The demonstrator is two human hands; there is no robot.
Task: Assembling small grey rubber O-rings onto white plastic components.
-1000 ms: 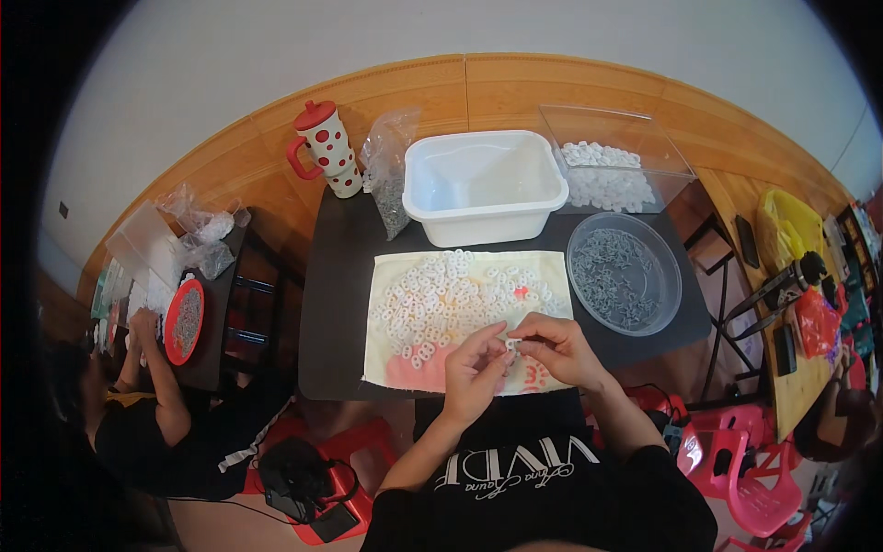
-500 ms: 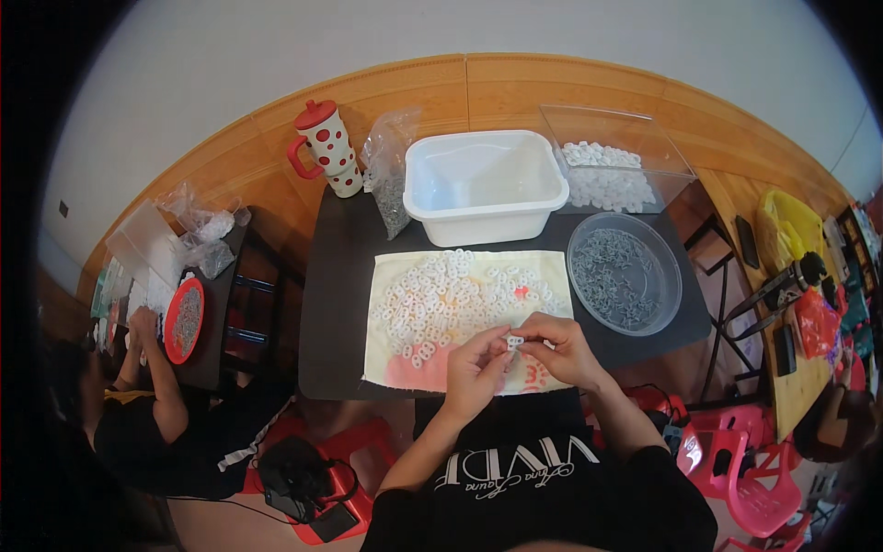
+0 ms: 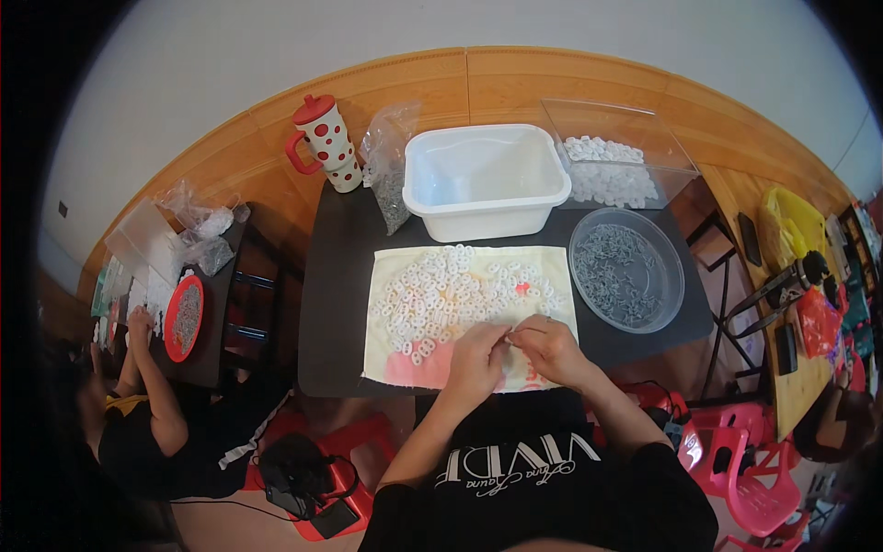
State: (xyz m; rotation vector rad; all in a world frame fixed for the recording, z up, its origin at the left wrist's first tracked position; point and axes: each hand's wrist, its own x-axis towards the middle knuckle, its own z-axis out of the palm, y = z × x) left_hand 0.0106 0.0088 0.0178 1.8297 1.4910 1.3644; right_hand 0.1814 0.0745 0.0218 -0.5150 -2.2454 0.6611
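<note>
Over the near edge of a cream cloth (image 3: 379,361), my left hand (image 3: 475,363) and my right hand (image 3: 550,351) meet with fingertips pinched together. Between them a bit of a small white plastic piece (image 3: 509,337) shows; the fingers cover most of it. Many similar white two-holed plastic pieces (image 3: 423,299) lie loose across the cloth, just beyond my hands. To the right of the cloth, a round clear tray (image 3: 674,285) holds many small grey pieces (image 3: 616,267), too small to make out exactly.
A white tub (image 3: 487,221) stands behind the cloth, beside a clear bin (image 3: 676,170) of white pieces. At back left are a bag of grey pieces (image 3: 394,198) and a spotted tumbler (image 3: 329,147). Another person (image 3: 152,405) works at a table on the left.
My fingertips have closed in around the white piece, which showed its two holes before and is now mostly hidden. My right hand has turned slightly. The things on the table stay put.
</note>
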